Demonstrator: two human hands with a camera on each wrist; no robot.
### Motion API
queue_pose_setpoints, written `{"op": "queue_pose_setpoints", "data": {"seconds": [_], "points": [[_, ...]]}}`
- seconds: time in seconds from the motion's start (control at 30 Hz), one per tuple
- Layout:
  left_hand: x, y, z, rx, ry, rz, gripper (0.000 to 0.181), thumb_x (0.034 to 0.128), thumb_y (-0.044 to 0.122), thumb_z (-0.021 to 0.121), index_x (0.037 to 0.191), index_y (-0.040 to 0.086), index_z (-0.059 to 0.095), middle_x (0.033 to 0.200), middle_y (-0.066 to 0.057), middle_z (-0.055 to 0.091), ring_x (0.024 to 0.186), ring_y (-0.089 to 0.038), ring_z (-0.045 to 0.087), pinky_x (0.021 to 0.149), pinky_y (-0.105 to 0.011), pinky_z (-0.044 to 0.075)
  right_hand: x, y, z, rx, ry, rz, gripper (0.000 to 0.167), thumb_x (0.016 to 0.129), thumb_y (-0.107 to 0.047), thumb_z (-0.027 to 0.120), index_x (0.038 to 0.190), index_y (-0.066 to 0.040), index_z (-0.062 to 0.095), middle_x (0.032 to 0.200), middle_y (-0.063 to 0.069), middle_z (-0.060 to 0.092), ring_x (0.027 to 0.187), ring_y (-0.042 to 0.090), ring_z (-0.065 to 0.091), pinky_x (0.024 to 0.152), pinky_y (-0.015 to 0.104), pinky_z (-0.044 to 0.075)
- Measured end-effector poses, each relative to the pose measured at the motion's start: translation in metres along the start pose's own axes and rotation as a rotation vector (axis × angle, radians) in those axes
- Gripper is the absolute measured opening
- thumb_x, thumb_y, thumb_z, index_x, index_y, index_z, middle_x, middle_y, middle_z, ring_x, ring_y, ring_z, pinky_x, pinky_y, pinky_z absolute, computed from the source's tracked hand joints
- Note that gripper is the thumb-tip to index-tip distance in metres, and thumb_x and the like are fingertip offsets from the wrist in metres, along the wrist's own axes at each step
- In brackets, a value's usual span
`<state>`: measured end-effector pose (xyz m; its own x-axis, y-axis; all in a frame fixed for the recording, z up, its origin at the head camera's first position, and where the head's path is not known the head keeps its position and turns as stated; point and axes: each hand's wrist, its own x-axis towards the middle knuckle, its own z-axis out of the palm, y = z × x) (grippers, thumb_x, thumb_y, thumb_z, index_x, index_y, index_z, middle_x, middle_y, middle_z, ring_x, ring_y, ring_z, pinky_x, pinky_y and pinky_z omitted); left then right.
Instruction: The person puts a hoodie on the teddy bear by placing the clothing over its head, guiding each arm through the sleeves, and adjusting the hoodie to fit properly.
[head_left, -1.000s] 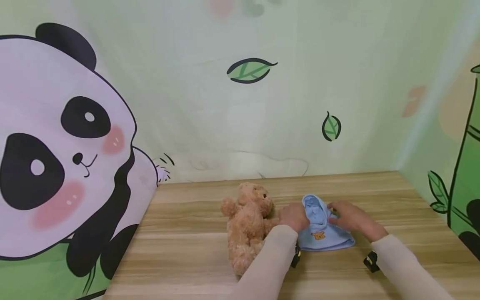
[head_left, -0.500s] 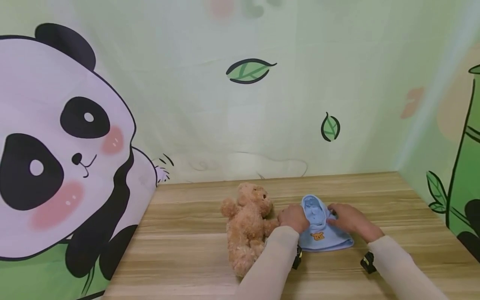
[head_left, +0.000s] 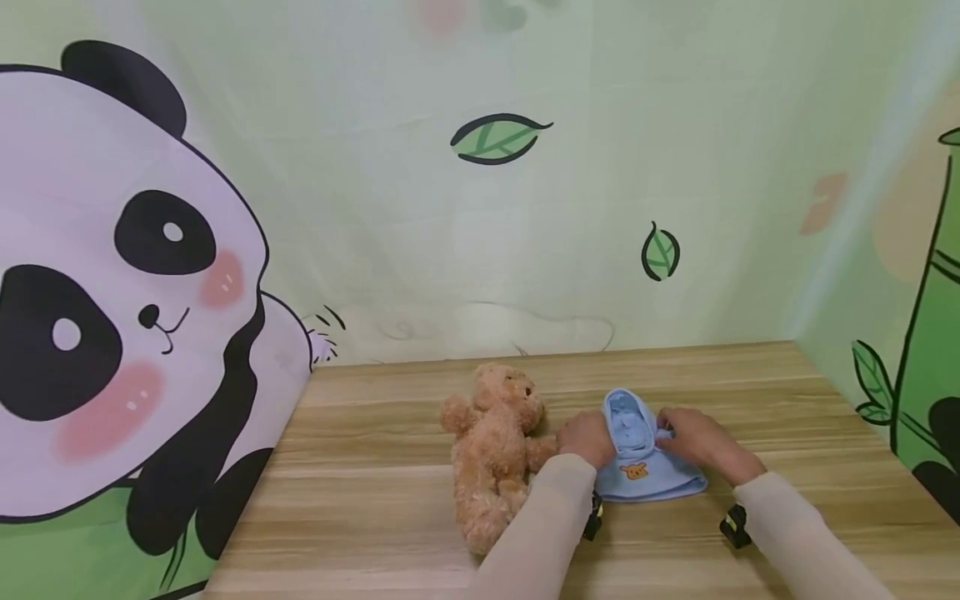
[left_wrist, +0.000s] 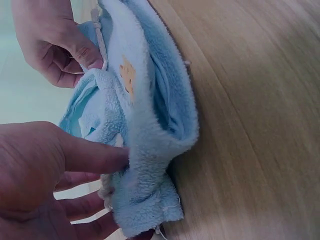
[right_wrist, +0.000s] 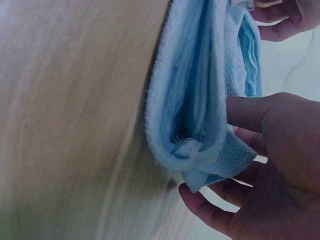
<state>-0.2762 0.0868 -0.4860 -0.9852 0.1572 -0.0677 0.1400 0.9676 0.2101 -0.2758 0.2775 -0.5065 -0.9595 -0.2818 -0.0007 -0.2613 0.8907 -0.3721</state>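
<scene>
The blue top lies on the table directly between the hands, its hood pointing away from the person and its wide hem running side to side nearest them; both wrist views show that hem gaping. The left hand pinches one side, thumb on the front and fingers behind, near a sleeve. The right hand holds the opposite side, thumb and fingers closed only loosely about the cloth. So the top sits within both grips, about equally near each hand. The teddy bear lies to the left, its long axis running away from the person, head at the far end, feet near. The left hand is clearly nearer to it, between bear and top; whether the bear's arm touches that hand I cannot tell
</scene>
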Motion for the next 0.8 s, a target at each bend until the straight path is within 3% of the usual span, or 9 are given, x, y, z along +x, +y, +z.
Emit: {"op": "queue_pose_setpoints", "data": {"seconds": [0.33, 0.5, 0.8], "points": [[0.004, 0.000, 0.005, -0.091, 0.020, 0.029, 0.011, 0.0886, 0.024, 0.065, 0.084, 0.016, 0.070, 0.095, -0.001, 0.074, 0.082, -0.015, 0.068, 0.064, -0.034, 0.054, -0.002, 0.002, 0.000, 0.027, 0.048, -0.055, 0.013, 0.086, -0.009, 0.068, 0.091, -0.005, 0.057, 0.089, 0.012, 0.066, 0.077, 0.023, 0.058, 0.069, 0.041, 0.049], [0.002, 0.001, -0.001, -0.108, 0.017, 0.029, 0.008, 0.0869, 0.024, 0.067, 0.087, 0.017, 0.069, 0.095, 0.000, 0.074, 0.079, -0.014, 0.066, 0.062, -0.034, 0.053, -0.002, 0.005, -0.001, 0.047, 0.033, -0.031, 0.012, 0.089, -0.010, 0.066, 0.095, -0.005, 0.057, 0.090, 0.011, 0.065, 0.075, 0.021, 0.055, 0.065, 0.035, 0.046], [-0.003, -0.002, -0.013, -0.149, 0.049, 0.097, 0.008, 0.0821, 0.017, 0.071, 0.089, 0.013, 0.069, 0.093, -0.002, 0.073, 0.081, -0.015, 0.066, 0.066, -0.029, 0.052, -0.002, 0.004, -0.010, 0.063, 0.048, -0.018, 0.013, 0.091, -0.012, 0.064, 0.099, -0.004, 0.058, 0.093, 0.014, 0.066, 0.077, 0.022, 0.059, 0.066, 0.036, 0.048]]}}
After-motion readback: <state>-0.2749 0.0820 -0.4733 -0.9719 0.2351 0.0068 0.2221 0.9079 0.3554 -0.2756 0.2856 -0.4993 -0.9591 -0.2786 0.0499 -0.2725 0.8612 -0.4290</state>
